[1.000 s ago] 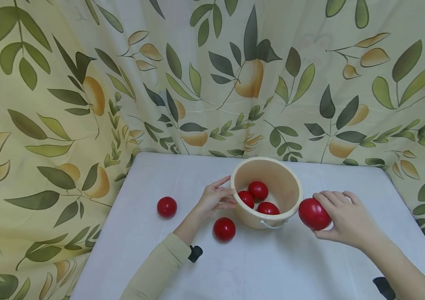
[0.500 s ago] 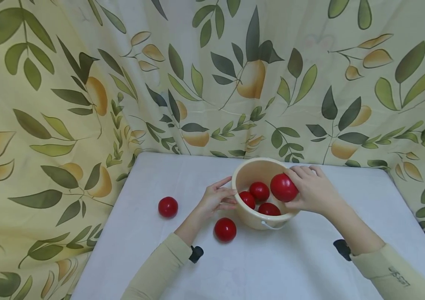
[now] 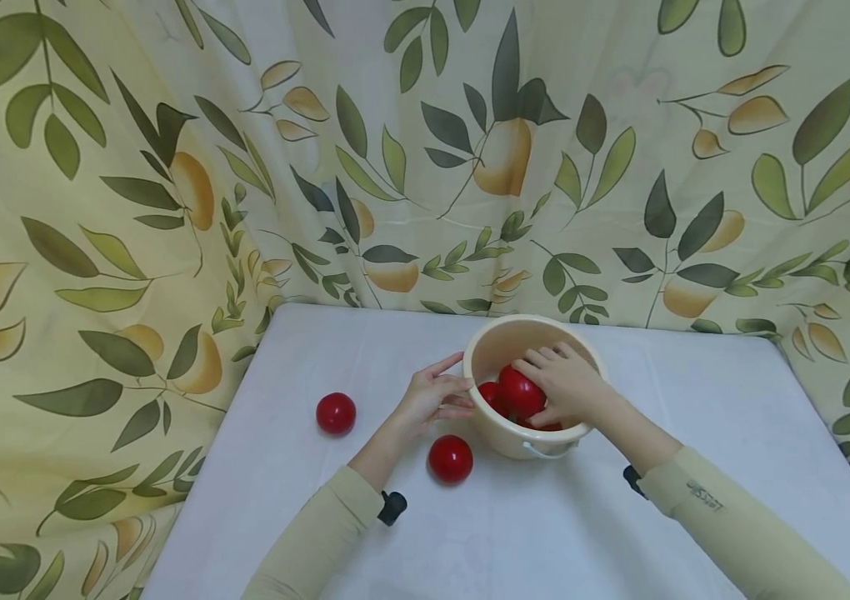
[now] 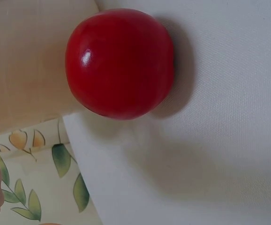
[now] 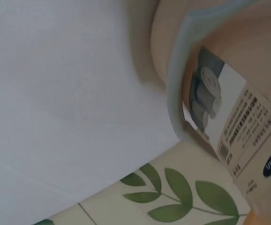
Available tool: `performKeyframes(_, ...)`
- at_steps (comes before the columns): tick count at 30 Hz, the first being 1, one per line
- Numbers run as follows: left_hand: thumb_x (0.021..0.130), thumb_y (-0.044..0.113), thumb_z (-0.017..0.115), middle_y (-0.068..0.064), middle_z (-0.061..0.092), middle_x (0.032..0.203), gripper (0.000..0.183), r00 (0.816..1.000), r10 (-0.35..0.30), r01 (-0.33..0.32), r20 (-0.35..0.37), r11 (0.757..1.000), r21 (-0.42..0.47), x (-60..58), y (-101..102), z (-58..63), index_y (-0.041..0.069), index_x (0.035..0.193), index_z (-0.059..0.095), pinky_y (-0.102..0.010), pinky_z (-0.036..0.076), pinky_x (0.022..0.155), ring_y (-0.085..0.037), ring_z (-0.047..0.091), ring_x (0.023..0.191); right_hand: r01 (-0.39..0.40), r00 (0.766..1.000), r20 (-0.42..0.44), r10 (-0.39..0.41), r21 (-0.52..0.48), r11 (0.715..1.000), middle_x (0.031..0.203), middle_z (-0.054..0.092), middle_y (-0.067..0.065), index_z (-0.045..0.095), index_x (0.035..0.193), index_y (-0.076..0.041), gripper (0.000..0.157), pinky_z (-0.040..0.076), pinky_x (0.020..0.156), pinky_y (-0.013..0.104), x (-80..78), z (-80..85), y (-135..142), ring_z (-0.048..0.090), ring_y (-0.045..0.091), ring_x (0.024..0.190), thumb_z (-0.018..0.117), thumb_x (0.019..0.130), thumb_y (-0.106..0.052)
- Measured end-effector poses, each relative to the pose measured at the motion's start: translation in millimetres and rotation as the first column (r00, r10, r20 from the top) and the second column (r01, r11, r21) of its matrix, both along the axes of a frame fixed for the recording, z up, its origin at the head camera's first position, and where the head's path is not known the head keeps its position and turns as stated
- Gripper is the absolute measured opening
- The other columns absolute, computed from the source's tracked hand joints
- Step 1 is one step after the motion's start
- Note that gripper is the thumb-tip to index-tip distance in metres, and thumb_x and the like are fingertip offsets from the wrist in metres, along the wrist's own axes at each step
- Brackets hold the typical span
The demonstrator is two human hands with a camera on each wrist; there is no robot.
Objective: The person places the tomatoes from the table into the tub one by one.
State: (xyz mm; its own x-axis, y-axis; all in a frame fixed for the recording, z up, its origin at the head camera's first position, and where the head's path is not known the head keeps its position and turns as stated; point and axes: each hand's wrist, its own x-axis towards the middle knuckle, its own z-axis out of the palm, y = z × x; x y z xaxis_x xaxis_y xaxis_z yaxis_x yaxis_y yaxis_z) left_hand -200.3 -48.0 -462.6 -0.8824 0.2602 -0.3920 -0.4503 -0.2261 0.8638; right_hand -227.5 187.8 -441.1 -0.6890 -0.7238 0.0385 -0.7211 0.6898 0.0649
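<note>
We see a cream bucket (image 3: pixel 496 437) standing on a white bench (image 3: pixel 545 533). Our right hand (image 3: pixel 563 382) is down inside it, with its fingers curled round a big red ball (image 3: pixel 521 392). The held ball is in the bucket, above the other balls there. We can see a bit of one red ball (image 3: pixel 490 396) to its left, and another red ball (image 3: pixel 551 427) peeks out below our hand. Our left hand (image 3: pixel 425 400) is at the left side of the bucket, its fingers a little apart and touching it near the rim. Two more balls sit on the bench: the near ball (image 3: pixel 451 460) is just beside the bucket, and the far ball (image 3: pixel 336 414) is well off to the left. The bucket's pale handle (image 3: pixel 545 454) hangs down in front, and from our right wrist we see a paper label (image 5: pixel 248 131) on its side. We have tan sleeves (image 3: pixel 740 517) on. Behind the bench hangs a curtain (image 3: pixel 365 58) with green leaves and orange fruit on it.
</note>
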Motion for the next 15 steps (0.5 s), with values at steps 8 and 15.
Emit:
performKeyframes(8,0.086,0.008,0.063,-0.006,0.063,0.092,0.057,1.0,-0.01,0.01,-0.012,1.0,0.01,0.8,0.4,0.3,0.02,0.138,0.043,-0.038,0.057,0.065,-0.016,0.065,0.064,-0.124,0.991,0.06,0.122,0.03,0.992,0.116,0.057,0.007,0.056,0.121,-0.013,0.081,0.04,0.093,0.051,-1.0,-5.2,-7.8,0.049,0.027,0.109,0.078,0.055,-0.054)
performKeyframes(15,0.085,0.009,0.064,-0.017,0.062,0.105,0.055,1.0,-0.007,0.008,-0.011,1.0,0.01,1.6,0.3,-0.4,0.021,0.135,0.046,-0.036,0.057,0.066,-0.016,0.065,0.065,-0.204,0.974,0.11,0.196,0.068,0.977,0.119,0.056,0.006,0.054,0.124,-0.019,0.078,0.039,0.093,0.051,-1.5,-8.3,-8.9,0.047,0.028,0.111,0.08,0.056,-0.047)
